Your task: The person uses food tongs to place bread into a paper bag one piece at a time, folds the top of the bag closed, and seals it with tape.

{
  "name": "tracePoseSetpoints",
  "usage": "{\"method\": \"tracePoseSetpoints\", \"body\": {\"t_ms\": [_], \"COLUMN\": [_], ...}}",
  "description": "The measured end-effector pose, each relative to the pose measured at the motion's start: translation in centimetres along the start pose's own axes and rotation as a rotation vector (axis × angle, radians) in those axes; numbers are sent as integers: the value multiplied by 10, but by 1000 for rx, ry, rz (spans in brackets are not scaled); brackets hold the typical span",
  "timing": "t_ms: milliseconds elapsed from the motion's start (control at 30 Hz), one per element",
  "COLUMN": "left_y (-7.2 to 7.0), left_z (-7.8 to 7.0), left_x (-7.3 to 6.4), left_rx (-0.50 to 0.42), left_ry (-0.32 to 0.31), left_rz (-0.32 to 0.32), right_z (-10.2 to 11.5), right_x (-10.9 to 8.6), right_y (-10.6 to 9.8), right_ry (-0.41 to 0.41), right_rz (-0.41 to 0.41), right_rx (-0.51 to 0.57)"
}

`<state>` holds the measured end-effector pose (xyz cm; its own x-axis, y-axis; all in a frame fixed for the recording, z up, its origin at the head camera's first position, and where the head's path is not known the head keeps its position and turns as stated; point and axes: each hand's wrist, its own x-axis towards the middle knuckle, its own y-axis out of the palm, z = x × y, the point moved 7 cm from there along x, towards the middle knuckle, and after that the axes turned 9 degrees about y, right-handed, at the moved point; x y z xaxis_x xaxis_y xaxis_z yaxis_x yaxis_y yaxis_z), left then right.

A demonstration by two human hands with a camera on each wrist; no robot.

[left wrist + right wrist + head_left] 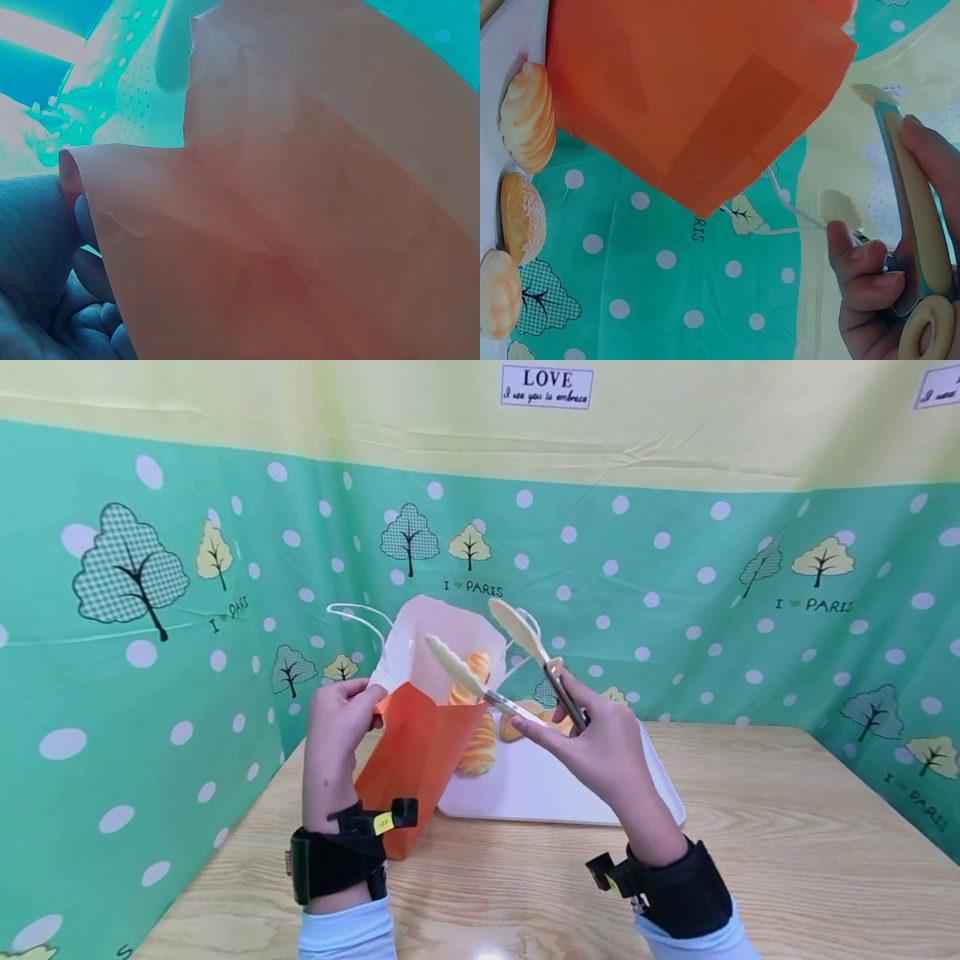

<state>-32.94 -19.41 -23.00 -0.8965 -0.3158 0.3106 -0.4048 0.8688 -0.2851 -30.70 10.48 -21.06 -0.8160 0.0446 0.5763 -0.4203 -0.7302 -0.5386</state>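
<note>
My left hand pinches the near left rim of an orange paper bag, which tilts with its white inside showing. In the left wrist view, thumb and fingers lie on either side of the bag's edge. My right hand holds a pair of tongs by their metal arms; their cream tips stand apart over the bag's mouth, with nothing gripped between them. A striped bread roll shows inside the mouth, just below the tips. The bag's bottom is hidden.
Behind and right of the bag, a white tray lies on the wooden table. It bears a striped roll, a sugar-dusted bun and a shell-patterned bun. White cord handles stick out from the bag. A printed curtain surrounds the table.
</note>
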Motion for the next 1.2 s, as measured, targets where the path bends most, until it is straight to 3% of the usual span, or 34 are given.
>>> {"method": "tracePoseSetpoints", "body": {"t_ms": [200, 367, 467, 633, 733, 933, 1200], "left_y": [-3, -9, -12, -12, -12, -11, -8], "left_z": [6, 8, 8, 8, 8, 8, 8], "left_x": [0, 2, 2, 0, -1, -1, 0], "left_rx": [-15, -37, -36, -20, -11, -18, -22], "left_ry": [-33, -40, -42, -45, -45, -37, -49], "left_rz": [-11, -30, -46, -45, -43, -48, -34], "right_z": [-17, -54, -84, -139, -164, -183, -175], "right_x": [9, 22, 28, 26, 19, 12, 9], "right_y": [-30, -51, -47, -14, 7, 25, 11], "right_ry": [61, 192, 272, 381, 457, 527, 493], "right_rz": [-139, -240, -159, 142, 276, 348, 510], "right_rx": [127, 55, -99, -420, -523, -558, -524]}}
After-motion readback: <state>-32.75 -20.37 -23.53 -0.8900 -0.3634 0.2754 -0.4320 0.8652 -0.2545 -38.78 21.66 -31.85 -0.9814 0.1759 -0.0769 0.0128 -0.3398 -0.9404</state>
